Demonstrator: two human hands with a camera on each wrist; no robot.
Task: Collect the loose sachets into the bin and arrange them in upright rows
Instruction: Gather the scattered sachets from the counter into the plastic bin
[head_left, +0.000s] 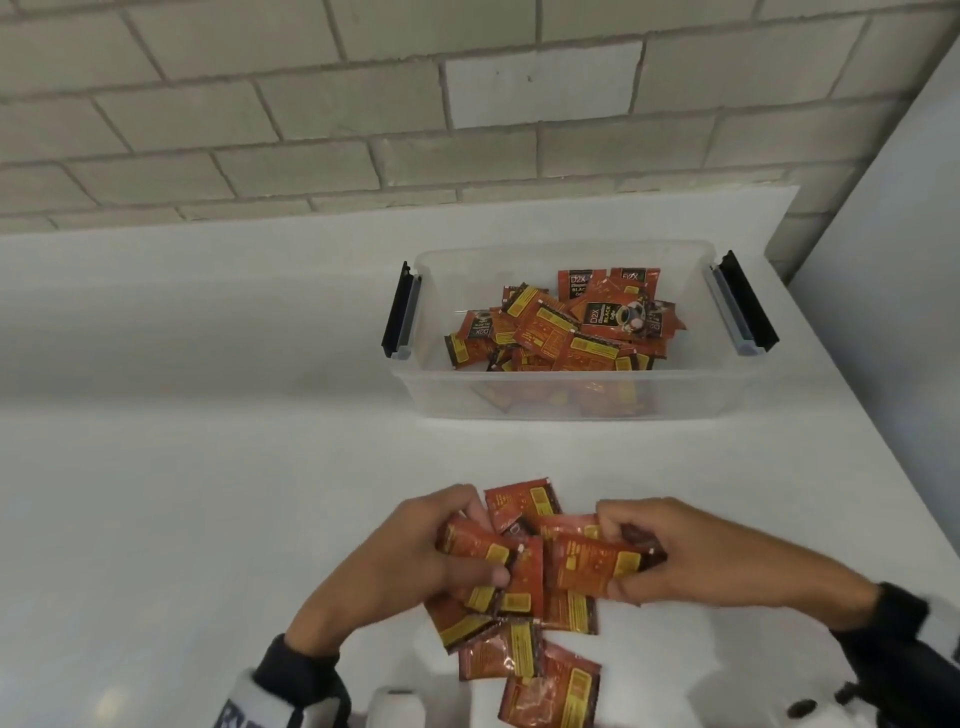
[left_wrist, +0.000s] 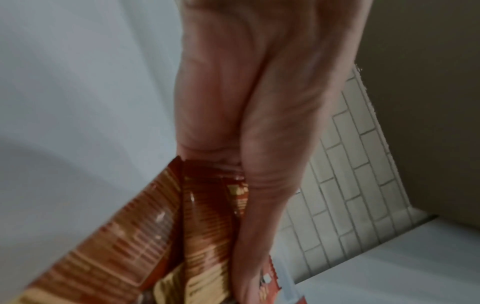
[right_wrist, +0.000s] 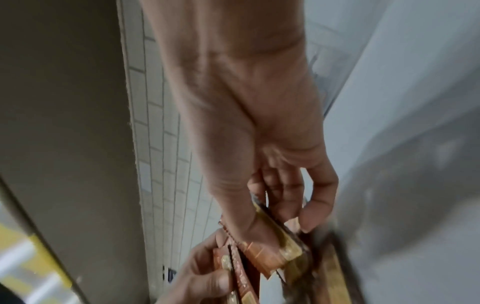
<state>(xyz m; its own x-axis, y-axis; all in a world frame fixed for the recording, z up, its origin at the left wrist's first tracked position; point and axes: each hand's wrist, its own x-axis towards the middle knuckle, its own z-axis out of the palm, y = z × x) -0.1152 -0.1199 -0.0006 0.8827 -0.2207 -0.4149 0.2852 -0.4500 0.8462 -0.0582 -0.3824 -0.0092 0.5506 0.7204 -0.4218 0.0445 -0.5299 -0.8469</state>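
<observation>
We work at a white table (head_left: 208, 493) set against a grey block wall (head_left: 311, 104). Our left hand (head_left: 415, 566) has its grip clamped on several red-and-yellow coffee sachets (head_left: 480, 551), thumb on top and fingers curled round their far edge. Our right hand (head_left: 691, 561) has its grip clamped on another sachet (head_left: 592, 566), pinched between thumb and curled fingers. The two handfuls meet just above the table's near edge.

Beneath and around our hands, loose sachets (head_left: 524, 654) lie flat and overlapping on the table.

The clear plastic bin (head_left: 571, 400) stands farther back, near the right end of the table, with a black latch handle (head_left: 400, 312) raised at each end. Inside it, a jumbled heap of sachets (head_left: 561, 327) lies at mixed angles, not in upright rows.

The left wrist view shows the held sachets (left_wrist: 155, 236) edge-on, blurred.
</observation>
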